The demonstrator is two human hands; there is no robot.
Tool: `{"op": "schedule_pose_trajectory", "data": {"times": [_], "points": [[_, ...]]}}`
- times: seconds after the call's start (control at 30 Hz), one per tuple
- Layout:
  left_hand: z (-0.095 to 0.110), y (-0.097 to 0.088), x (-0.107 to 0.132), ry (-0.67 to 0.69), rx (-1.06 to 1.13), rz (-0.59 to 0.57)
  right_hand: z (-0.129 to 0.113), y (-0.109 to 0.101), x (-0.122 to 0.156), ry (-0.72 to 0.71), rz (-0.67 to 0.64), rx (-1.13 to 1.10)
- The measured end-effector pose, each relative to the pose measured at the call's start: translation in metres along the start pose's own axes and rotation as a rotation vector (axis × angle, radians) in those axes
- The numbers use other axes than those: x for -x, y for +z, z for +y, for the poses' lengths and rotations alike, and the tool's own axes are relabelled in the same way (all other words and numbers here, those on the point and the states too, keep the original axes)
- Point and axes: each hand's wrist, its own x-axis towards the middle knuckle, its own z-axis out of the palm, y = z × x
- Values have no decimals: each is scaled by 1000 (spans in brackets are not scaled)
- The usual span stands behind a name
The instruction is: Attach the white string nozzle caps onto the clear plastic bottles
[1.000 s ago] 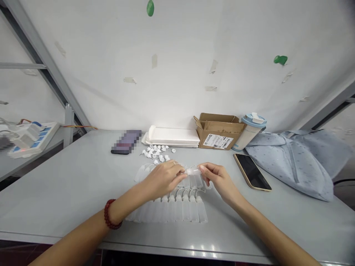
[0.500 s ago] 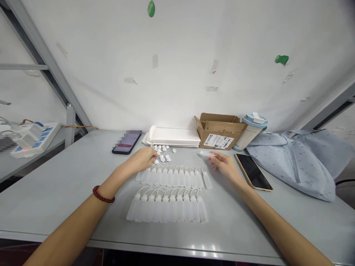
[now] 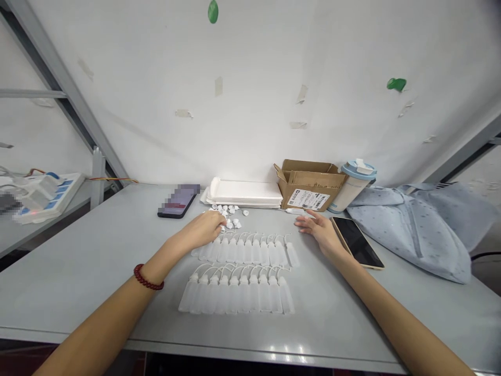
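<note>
A grey, smooth-topped bench [image 3: 336, 324] spreads beneath and around the fingers [image 3: 307, 223]. Beyond them rises a white wall [image 3: 242, 141], scuffed and dotted with scraps of tape [image 3: 218, 86]. A green patch [image 3: 213, 11] sits high above the fingers; a second green patch [image 3: 396, 84] lies up and to their right. Well to their left, a sloping grey metal beam [image 3: 70, 86] meets a horizontal rail [image 3: 31, 94]; another grey beam [image 3: 465, 149] slants far to their right. Pale light glints along the bench's front edge, nearer the viewer than the fingers. Below it, a dim reddish area [image 3: 23, 357] shows at left.
</note>
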Motion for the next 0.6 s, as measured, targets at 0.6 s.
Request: {"op": "schedule_pose_trajectory", "data": {"times": [0.6], "points": [[5,3,-1,-21,-67,-15,-57,10,54,-279,-542,756]]}}
